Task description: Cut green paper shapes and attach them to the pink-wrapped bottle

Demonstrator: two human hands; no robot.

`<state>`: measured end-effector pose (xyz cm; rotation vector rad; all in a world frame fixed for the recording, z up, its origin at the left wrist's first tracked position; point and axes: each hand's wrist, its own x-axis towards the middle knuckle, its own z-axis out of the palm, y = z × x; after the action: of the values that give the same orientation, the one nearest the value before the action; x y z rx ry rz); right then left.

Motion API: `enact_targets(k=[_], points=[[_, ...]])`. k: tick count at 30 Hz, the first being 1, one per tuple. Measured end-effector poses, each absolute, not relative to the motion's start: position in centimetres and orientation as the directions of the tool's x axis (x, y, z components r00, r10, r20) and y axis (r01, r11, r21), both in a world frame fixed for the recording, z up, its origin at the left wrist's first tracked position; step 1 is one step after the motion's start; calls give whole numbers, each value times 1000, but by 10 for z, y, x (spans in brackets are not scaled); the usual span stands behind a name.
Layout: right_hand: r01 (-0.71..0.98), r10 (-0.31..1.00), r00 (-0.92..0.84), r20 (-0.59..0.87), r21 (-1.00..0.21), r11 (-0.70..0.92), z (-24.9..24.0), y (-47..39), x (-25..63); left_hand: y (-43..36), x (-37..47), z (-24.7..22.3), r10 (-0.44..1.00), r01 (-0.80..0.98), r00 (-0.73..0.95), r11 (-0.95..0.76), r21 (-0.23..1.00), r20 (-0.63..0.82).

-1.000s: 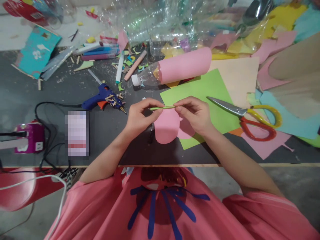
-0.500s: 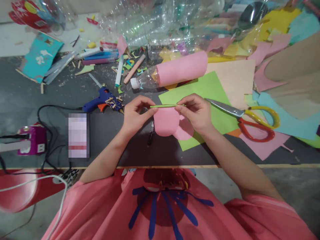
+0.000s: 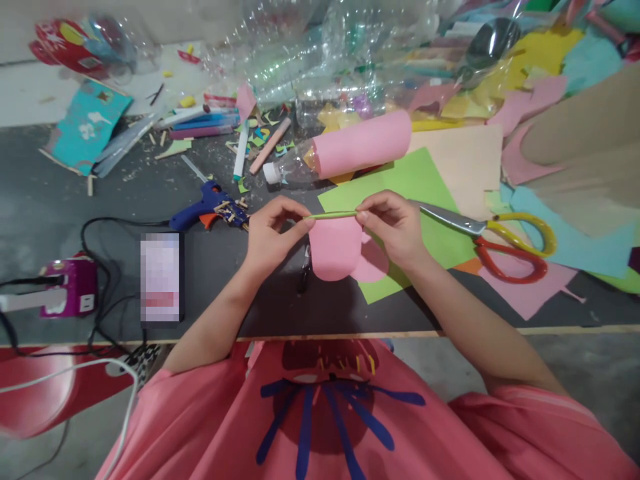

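Note:
A thin green paper strip (image 3: pixel 333 215) stretches between my two hands, along the top edge of a pink paper piece (image 3: pixel 336 248) with rounded lower corners. My left hand (image 3: pixel 277 230) pinches the strip's left end between thumb and fingers. At the other end, my right hand (image 3: pixel 391 225) pinches it in the same way. Another pink paper piece (image 3: pixel 373 261) lies partly behind the first, over a green sheet (image 3: pixel 430 200). A dark pen (image 3: pixel 304 270) rests just left of the pink piece.
Scissors (image 3: pixel 483 233) lie right of my right hand. A glue gun (image 3: pixel 203 207) and a phone (image 3: pixel 161 279) are at left. Beyond my hands lies a pink-wrapped bottle (image 3: pixel 365 141). Clear plastic bottles and coloured paper scraps crowd the back; the table edge (image 3: pixel 345 335) runs in front.
The camera view has shifted slightly, so the scene sits a little lower. Both hands still pinch the green strip, which now shows a slightly wider green face at its left.

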<state>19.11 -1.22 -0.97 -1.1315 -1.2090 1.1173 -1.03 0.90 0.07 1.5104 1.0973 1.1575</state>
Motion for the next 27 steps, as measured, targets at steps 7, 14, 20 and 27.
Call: enact_targets(k=[7, 14, 20, 27], points=[[35, 995, -56, 81, -996, 83, -15, -13, 188, 9, -8, -1, 961, 159, 250, -163, 974, 120], [-4, 998, -3, 59, -998, 59, -17, -12, 188, 8, -10, 6, 932, 315, 303, -294, 902, 198], [-26, 998, 2, 67, -997, 67, -17, -9, 190, 16, -54, 41, 937, 511, 261, -339, 790, 233], [18, 994, -12, 111, -994, 111, -18, -10, 190, 45, -161, 18, 983, 863, 155, -184, 470, 101]])
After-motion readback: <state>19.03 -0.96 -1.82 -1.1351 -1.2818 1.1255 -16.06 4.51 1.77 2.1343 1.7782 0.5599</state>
